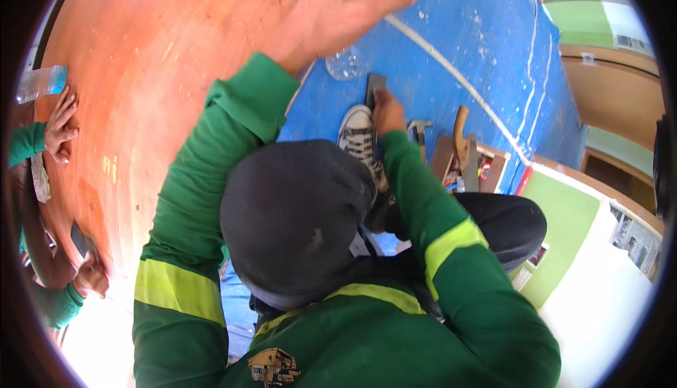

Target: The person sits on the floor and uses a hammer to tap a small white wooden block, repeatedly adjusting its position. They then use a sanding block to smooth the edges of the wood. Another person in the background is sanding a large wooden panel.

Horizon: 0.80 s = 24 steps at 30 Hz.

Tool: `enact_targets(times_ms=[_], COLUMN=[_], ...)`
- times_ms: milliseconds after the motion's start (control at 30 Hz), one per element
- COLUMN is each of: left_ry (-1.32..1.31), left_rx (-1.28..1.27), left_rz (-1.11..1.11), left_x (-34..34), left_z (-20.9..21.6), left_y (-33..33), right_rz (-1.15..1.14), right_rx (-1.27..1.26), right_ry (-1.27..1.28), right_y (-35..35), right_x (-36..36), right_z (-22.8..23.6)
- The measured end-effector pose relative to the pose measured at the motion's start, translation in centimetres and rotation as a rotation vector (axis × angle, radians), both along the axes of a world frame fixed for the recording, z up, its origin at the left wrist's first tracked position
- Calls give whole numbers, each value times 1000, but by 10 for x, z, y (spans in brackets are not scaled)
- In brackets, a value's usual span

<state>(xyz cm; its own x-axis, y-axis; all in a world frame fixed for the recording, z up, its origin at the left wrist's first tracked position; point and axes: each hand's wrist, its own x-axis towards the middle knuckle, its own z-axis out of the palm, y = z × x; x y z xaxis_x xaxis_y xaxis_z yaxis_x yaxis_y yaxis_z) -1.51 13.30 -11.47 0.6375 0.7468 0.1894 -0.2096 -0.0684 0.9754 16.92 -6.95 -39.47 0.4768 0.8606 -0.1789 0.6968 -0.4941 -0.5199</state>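
My left hand [345, 10] is raised beside the edge of the reddish wooden panel [141, 99]. Its thumb and fingers are loosely bent and apart, and I see nothing in them; the fingertips are partly cut off by the upper rim. Low down beside my canvas sneaker [358, 137], my right hand [388, 112] is closed round a dark grey flat rectangular piece [375, 83]. What that piece is exactly, I cannot tell. A clear plastic container [345, 64] sits just beyond it. To the right of my right hand is a hammer [419, 127].
A wooden box [443, 156] of tools, with a wooden handle [460, 127] sticking up, stands by my right knee [504, 222]. A pale strip [458, 74] crosses the blue floor. Along the panel's left side, another person's hands [60, 130] rest, one holding a scraper [79, 238].
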Motion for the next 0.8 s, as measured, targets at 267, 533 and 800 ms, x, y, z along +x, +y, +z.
enact_targets(times_ms=[267,533,800], left_ry=[74,-1,-58], left_rx=[61,41,23], left_rz=[50,42,26], left_x=[-5,-1,-2], left_z=[-1,-1,-5], left_y=[6,10,6], right_rz=[17,12,-16], right_rx=[-78,17,32], right_ry=[-48,-50,7], right_y=[-22,-20,19], right_x=[-16,-11,4], right_z=[12,4,1])
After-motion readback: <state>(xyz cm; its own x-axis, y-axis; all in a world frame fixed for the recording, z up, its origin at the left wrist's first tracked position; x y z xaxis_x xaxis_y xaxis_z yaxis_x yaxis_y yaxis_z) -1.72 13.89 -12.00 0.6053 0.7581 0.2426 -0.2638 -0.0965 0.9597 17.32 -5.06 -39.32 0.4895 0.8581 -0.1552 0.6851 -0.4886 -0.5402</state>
